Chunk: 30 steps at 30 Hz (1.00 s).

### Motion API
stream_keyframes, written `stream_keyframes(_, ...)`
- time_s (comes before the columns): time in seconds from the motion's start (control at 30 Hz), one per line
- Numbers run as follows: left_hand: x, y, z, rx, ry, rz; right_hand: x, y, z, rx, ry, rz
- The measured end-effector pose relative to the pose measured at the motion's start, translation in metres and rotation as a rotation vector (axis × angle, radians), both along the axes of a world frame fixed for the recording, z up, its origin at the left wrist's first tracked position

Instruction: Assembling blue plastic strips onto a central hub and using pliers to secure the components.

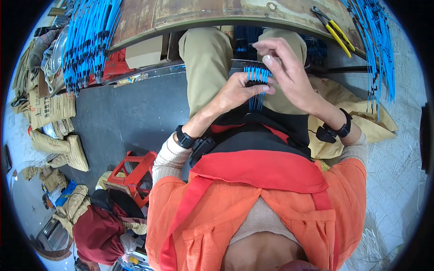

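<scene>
My left hand [238,91] is closed around a bundle of thin blue cables [257,75] with black ends, held over my lap between my knees. The cables fan out side by side above its fingers, and their lower lengths hang below the hand. Just to the right of the bundle, my right hand [291,77] is raised with its fingers stretched and apart. Its thumb is close to the cable tops; whether it touches them I cannot tell. No object shows between its fingers.
A worn wooden table [194,12] runs across the front. Pliers with yellow handles [337,35] lie at its right edge. Many blue cables [90,43] hang at the left, more blue cables [377,49] at the right. A red stool [134,176] and a person in dark red [97,232] are lower left.
</scene>
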State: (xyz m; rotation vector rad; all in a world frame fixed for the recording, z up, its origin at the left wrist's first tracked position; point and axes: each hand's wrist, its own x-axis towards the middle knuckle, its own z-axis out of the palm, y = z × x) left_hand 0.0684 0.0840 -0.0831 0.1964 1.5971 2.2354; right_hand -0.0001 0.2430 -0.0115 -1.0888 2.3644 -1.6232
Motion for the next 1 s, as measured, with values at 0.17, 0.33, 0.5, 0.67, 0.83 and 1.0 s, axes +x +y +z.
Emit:
stream_keyframes(0.17,-0.027,-0.012,0.009,-0.064,-0.044,0.137,-0.086,0.004,0.029,0.006,0.428,-0.244)
stream_keyframes(0.33,-0.084,-0.017,0.035,-0.036,0.098,0.198,-0.211,-0.007,0.019,0.274,0.633,-0.134)
stream_keyframes(0.5,-0.108,-0.019,0.043,-0.106,0.202,0.236,-0.281,-0.028,0.013,0.585,0.646,-0.118)
stream_keyframes(0.67,-0.116,-0.023,0.056,-0.066,0.176,0.227,-0.296,-0.029,0.015,0.605,0.634,-0.032)
stream_keyframes(0.83,-0.109,-0.019,0.067,-0.087,0.232,0.232,-0.293,-0.024,0.017,0.482,0.675,-0.097)
stream_keyframes(1.0,-0.106,-0.009,0.069,-0.167,0.288,0.241,-0.272,-0.012,0.03,0.3,0.705,-0.061)
